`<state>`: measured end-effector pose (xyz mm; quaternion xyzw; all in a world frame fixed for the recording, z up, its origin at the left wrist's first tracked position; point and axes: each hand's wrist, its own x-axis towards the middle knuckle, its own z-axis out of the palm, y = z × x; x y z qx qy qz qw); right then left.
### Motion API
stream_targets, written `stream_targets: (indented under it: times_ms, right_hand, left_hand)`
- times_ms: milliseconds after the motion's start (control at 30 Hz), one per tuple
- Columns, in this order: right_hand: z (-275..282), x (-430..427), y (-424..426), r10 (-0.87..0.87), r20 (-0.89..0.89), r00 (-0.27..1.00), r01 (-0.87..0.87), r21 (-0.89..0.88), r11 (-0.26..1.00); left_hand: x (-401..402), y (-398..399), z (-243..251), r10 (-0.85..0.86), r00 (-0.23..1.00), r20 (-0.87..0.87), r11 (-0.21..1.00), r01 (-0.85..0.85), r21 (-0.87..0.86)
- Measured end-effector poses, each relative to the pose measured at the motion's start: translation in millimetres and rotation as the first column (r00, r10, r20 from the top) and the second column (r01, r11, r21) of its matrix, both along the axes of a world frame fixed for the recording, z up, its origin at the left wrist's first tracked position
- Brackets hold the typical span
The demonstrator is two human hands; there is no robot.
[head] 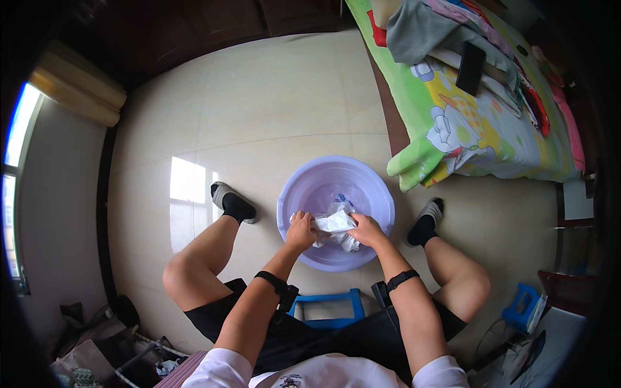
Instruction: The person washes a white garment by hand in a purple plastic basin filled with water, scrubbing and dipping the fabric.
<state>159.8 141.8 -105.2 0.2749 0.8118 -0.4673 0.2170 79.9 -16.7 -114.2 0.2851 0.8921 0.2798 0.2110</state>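
Observation:
A round lavender plastic basin (335,162) stands on the tiled floor between my feet, with a little water in its bottom. Over it my left hand (301,229) grips one side of a wet white cloth (337,222). Opposite, my right hand (366,228) holds the other side of the same cloth, its thumb on top. Part of the cloth hangs down into the basin between both hands. A small blue patterned patch (343,198) shows near the cloth in the basin; whether it belongs to the cloth I cannot tell.
A blue plastic stool (358,305) is under me. To the upper right, a bed with a cartoon-print cover (465,126) bears clothes and a black phone (470,68). Another blue stool (519,308) stands at the lower right; mixed belongings lie at the lower left.

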Motion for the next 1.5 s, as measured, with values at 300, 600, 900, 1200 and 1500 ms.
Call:
stream_targets:
  times_ms: [300, 600, 900, 1200, 1500]
  right_hand:
    - [-41.9, 20.0, -15.2, -0.063, -0.037, 0.997, 0.073, 0.448, 0.891]
    - [-68.0, 43.5, -66.4, 0.245, 0.102, 0.964, -0.252, 0.645, 0.722]
    - [-89.7, 70.0, -77.5, 0.344, 0.166, 0.924, -0.358, 0.689, 0.63]
    - [-81.7, 37.5, -41.1, 0.374, 0.345, 0.861, -0.501, 0.451, 0.739]
    - [-89.6, 15.1, -28.8, 0.31, 0.149, 0.939, -0.344, 0.346, 0.873]
  left_hand:
    - [13.1, 11.3, -17.4, 0.15, 0.984, 0.094, 0.983, -0.139, -0.123]
    - [43.7, -2.3, -29.1, -0.068, 0.96, 0.272, 0.949, 0.146, -0.278]
    - [67.8, -1.1, -46.9, -0.224, 0.937, 0.266, 0.829, 0.327, -0.454]
    - [64.6, 9.7, -60.1, -0.169, 0.941, 0.295, 0.848, 0.291, -0.443]
    - [28.9, 19.4, -73.0, -0.19, 0.906, 0.378, 0.872, 0.332, -0.358]
